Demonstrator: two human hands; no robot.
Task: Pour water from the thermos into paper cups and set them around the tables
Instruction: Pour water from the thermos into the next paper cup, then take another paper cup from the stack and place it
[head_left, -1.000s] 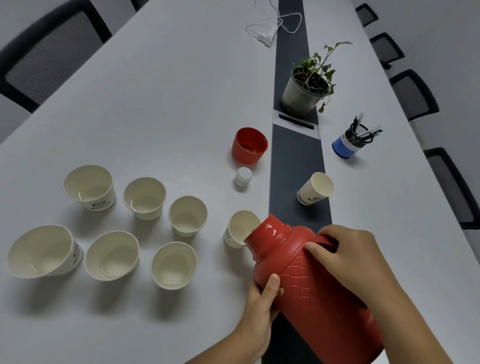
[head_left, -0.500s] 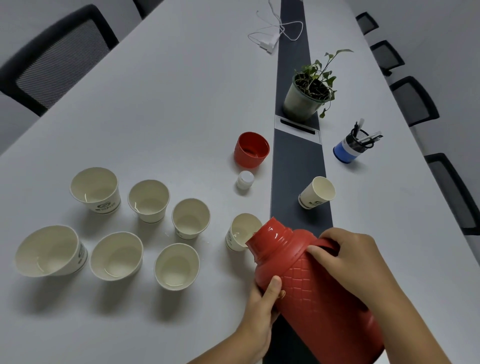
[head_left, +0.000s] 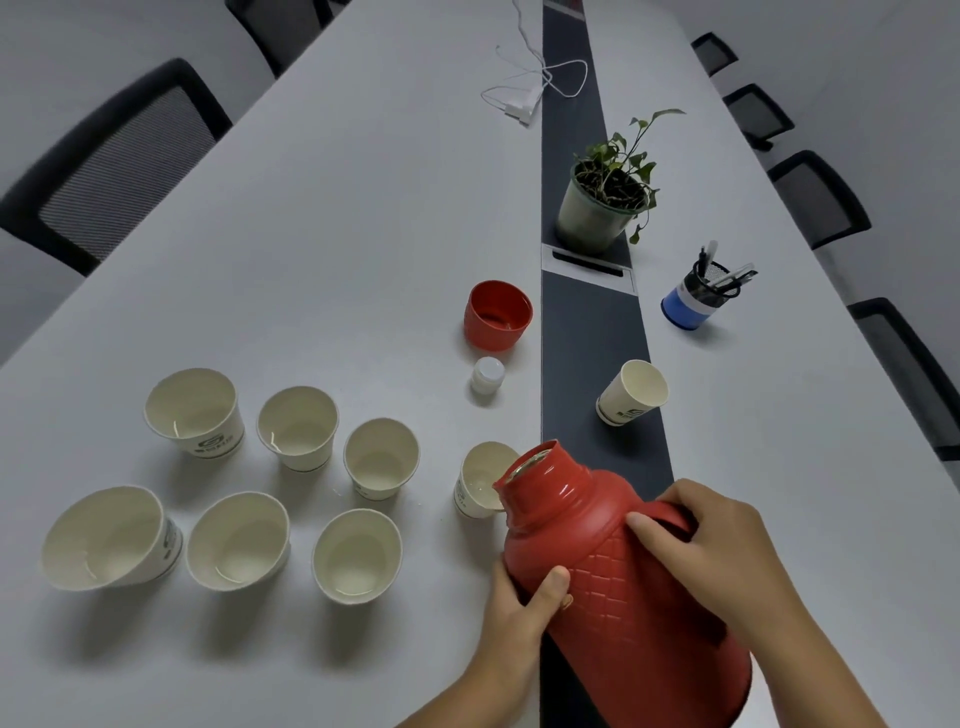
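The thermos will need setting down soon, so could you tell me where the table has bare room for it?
Bare table lies beyond the six grouped paper cups, left of the red lid. More lies right of the dark centre strip, nearer than the pen holder. It is crowded around the thermos mouth.

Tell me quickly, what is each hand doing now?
Left hand: grips the red thermos body from below.
Right hand: grips the thermos handle.

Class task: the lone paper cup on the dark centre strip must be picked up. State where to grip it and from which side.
Grip the lone paper cup round its side wall, probably from the right: it stands upright with an open mouth, and the thermos crowds the near side.
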